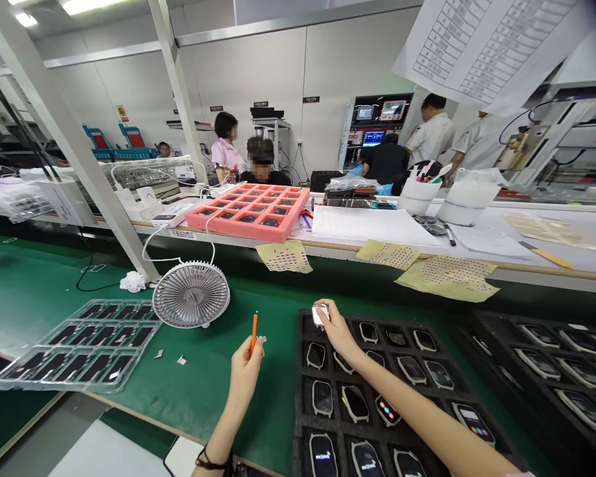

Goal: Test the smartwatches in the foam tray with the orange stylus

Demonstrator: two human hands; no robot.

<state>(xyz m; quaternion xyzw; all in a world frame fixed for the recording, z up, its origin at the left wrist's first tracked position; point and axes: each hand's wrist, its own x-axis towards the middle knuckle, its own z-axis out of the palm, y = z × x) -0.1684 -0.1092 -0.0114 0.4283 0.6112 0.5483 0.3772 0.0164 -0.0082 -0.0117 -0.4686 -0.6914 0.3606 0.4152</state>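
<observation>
In the head view my left hand is closed around a thin orange pen-like tool, held upright over the green mat. A small pale scrap shows at its fingertips. My right hand grips a smartwatch with a bright, whitish face, at the far left corner of a black foam tray. Whether that watch touches its slot I cannot tell. Several smartwatches without straps lie in the tray, some with lit screens, such as the watch with coloured icons. My right forearm covers part of the tray.
A round grey fan stands behind a clear plastic tray of dark pieces. Small scraps lie on the green mat. A second black tray is at right. The shelf holds a pink foam tray and papers. People are beyond.
</observation>
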